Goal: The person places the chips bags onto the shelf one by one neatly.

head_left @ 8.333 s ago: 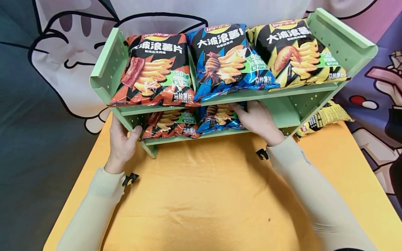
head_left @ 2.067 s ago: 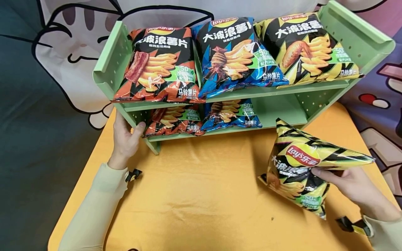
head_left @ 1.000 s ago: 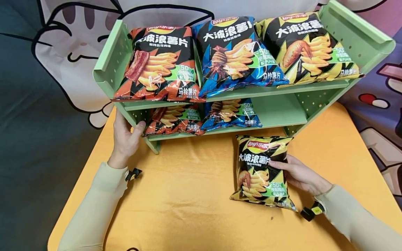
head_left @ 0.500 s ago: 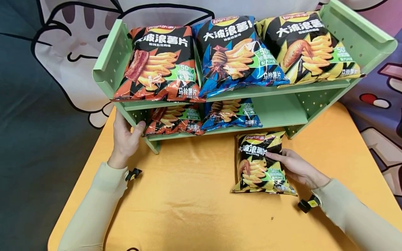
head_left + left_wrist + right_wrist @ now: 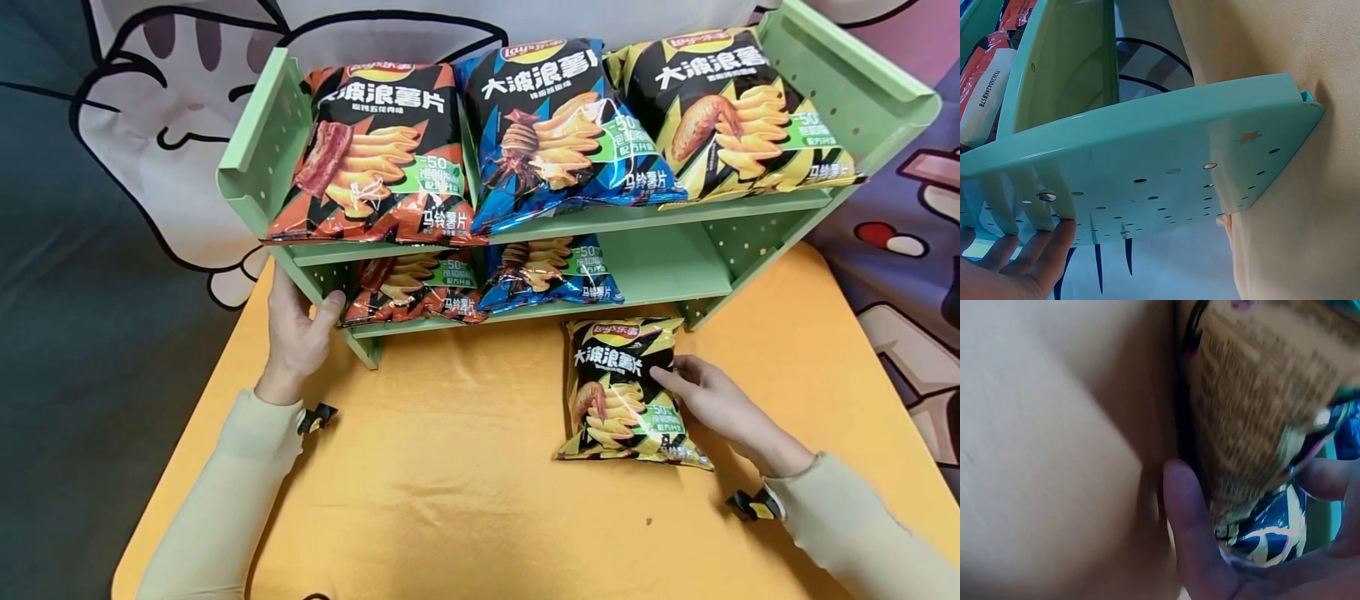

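Note:
A green two-tier shelf (image 5: 525,321) stands at the back of the table. My left hand (image 5: 296,342) grips its left side panel, thumb at the front edge. In the left wrist view its fingertips (image 5: 1063,234) touch the outside of the perforated panel. My right hand (image 5: 720,404) holds a black-and-yellow bag of chips (image 5: 626,400) by its right edge, thumb in front. The bag's printed front faces me, just before the shelf's lower right part. In the right wrist view the bag's back (image 5: 1254,400) lies between thumb and a finger.
On the upper tier sit a red chip bag (image 5: 375,158), a blue one (image 5: 555,142) and a yellow one (image 5: 738,117). Smaller-looking red (image 5: 420,287) and blue (image 5: 551,271) bags stand below them. A cartoon-printed cloth (image 5: 187,167) hangs behind the yellow table (image 5: 450,500).
My right hand left the lower blue bag, took the black-and-yellow bag from beside the shelf, brought it left and turned it upright. It has since shifted slightly right. The left hand stays put.

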Demonstrator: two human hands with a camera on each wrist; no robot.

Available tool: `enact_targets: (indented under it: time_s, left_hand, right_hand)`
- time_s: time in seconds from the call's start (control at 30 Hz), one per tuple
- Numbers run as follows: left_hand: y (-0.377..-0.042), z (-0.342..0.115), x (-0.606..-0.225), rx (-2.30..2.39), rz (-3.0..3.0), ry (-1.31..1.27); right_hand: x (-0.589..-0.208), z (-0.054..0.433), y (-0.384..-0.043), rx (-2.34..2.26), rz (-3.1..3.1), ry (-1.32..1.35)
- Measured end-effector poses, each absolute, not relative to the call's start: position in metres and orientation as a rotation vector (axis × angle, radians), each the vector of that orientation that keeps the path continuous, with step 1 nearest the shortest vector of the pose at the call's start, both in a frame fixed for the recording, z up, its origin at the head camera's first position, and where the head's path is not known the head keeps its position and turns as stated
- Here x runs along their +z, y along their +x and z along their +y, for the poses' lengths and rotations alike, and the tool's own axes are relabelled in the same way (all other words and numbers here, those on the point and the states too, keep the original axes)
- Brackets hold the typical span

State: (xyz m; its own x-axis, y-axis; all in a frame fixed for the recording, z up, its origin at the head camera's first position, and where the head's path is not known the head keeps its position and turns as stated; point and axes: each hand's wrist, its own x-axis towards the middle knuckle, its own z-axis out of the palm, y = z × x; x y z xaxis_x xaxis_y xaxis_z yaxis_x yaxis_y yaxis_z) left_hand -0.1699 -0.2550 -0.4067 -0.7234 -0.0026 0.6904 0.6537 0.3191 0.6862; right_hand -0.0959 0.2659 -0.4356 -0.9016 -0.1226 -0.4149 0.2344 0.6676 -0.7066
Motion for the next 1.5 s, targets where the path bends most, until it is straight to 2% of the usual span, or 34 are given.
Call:
enact_targets:
  time_s: [0.3, 0.6, 1.5]
  left_hand:
    - [-0.17, -0.255, -0.406, -1.448, -1.996, -0.575]
    - [-0.169, -0.255, -0.406, -1.428, -2.0, -0.564]
    - [-0.169, -0.256, -0.405, -1.456, -2.009, -0.578]
  right_hand:
    - [-0.436, 0.247, -0.071, -0.932, 2.696, 0.1]
    - [-0.434, 0.237, -0.062, -0.74, 2.748, 0.084]
    - [-0.441, 0.241, -0.054, -0.861, 2.788, 0.035]
